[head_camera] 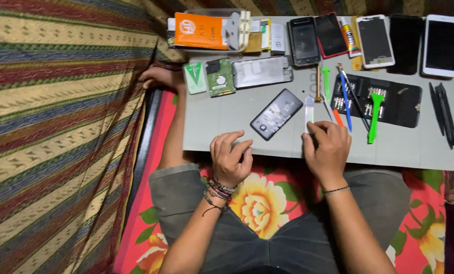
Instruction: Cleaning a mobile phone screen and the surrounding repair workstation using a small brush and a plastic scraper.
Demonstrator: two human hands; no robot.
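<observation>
Dark phone (276,114), lying face down and tilted on the grey work board (414,152), sat just beyond both hands in the head view. Left hand (230,157) rested at the board's near edge, fingers curled loosely and holding nothing. Right hand (327,147) pinched the lower end of a slim white tool (309,112) beside the phone. Picking up a tool seemed the step in hand; working on the phone's back would call for steadying it first.
</observation>
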